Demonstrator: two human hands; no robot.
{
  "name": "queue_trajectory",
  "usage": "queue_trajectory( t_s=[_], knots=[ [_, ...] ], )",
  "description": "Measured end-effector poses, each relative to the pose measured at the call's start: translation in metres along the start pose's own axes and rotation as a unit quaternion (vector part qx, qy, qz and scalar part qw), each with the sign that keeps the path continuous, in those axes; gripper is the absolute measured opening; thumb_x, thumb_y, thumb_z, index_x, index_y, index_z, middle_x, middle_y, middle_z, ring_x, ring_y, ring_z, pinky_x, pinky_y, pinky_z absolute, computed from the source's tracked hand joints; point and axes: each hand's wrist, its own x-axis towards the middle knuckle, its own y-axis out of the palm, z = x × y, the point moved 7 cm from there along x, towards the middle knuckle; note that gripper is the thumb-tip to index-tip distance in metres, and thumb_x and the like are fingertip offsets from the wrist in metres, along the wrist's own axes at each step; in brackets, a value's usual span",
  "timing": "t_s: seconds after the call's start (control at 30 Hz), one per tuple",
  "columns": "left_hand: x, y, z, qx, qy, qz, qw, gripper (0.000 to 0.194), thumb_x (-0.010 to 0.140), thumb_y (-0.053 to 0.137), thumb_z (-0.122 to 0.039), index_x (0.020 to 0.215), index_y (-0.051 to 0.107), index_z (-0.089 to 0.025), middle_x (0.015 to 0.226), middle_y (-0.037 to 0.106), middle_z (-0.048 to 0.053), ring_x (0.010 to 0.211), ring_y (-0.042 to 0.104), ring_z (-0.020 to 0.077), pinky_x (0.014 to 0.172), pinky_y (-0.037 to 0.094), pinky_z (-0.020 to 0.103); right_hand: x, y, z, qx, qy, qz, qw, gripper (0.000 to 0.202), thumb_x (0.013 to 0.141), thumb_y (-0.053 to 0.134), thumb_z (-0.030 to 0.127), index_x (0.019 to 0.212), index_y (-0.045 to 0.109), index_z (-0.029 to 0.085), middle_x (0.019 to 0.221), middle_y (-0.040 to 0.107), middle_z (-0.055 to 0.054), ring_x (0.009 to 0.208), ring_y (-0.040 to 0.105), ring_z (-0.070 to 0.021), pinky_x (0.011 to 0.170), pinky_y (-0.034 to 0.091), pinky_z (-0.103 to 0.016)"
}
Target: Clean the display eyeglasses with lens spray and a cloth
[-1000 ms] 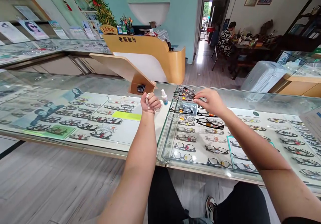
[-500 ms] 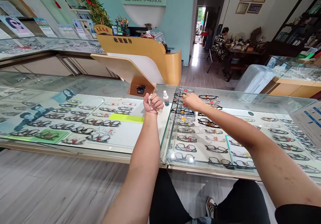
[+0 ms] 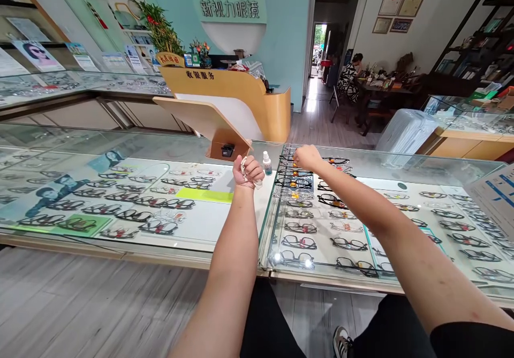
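My left hand is closed around a crumpled pale cloth, whose folds stick out between the fingers. Just right of it a small white spray bottle with a bluish lower part stands upright on the glass. My right hand, curled with its fingers turned down, is over the far end of a row of eyeglasses with orange tags. What its fingertips grip is hidden. Nearer to me lie black-framed eyeglasses, and another dark pair sits under my right forearm.
A tilted wooden-backed mirror or stand rises behind my left hand. Glass display cases full of eyeglasses run across the front. Beyond are a yellow reception counter, a wrapped grey-white bundle and a seated person.
The camera has tilted slightly up, shifting the scene downward in view. My right hand has lifted slightly and looks more curled. My left hand keeps hold of the cloth.
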Motion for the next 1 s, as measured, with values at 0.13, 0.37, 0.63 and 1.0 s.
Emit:
queue_trajectory(
  t_s=[0.13, 0.37, 0.63, 1.0],
  knots=[
    [0.0, 0.001, -0.001, 0.023, 0.004, 0.004, 1.0, 0.068, 0.107, 0.042, -0.08, 0.071, 0.024, -0.024, 0.047, 0.013, -0.012, 0.035, -0.004, 0.0058, 0.036, 0.013, 0.025, 0.019, 0.01, 0.001, 0.004, 0.034, 0.043, 0.999, 0.031, 0.105, 0.073, 0.04, 0.123, 0.077, 0.015, 0.126, 0.079, -0.013, 0.12, 0.074, -0.027, 0.111, 0.056, -0.05],
    [-0.001, 0.005, 0.0, 0.053, 0.004, 0.016, 0.998, 0.077, 0.097, 0.054, -0.088, 0.071, 0.02, -0.024, 0.049, 0.007, -0.013, 0.036, -0.008, 0.0045, 0.037, 0.01, 0.023, 0.021, 0.004, 0.0, 0.037, 0.063, 0.052, 0.996, 0.032, 0.104, 0.075, 0.041, 0.123, 0.076, 0.015, 0.128, 0.078, -0.012, 0.12, 0.074, -0.027, 0.112, 0.057, -0.053],
    [0.003, 0.0, 0.012, 0.066, -0.073, 0.03, 0.995, 0.073, 0.095, 0.064, -0.084, 0.073, 0.027, -0.025, 0.045, 0.006, -0.016, 0.033, -0.006, 0.0036, 0.034, 0.011, 0.021, -0.034, -0.076, 0.009, 0.151, 0.038, -0.067, 0.986, 0.033, 0.112, 0.057, 0.043, 0.127, 0.08, 0.024, 0.115, 0.086, -0.006, 0.107, 0.077, -0.0197, 0.082, 0.05, -0.027],
    [0.009, -0.024, 0.04, 0.147, -0.194, -0.005, 0.97, 0.027, 0.094, 0.086, -0.035, 0.088, 0.068, -0.016, 0.068, 0.062, -0.002, 0.047, 0.053, 0.0086, 0.043, 0.042, 0.02, -0.093, -0.074, 0.093, 0.046, -0.131, -0.184, 0.973, 0.029, 0.112, 0.052, 0.017, 0.129, 0.075, 0.019, 0.112, 0.085, -0.011, 0.104, 0.075, -0.026, 0.084, 0.038, -0.036]
  ],
)
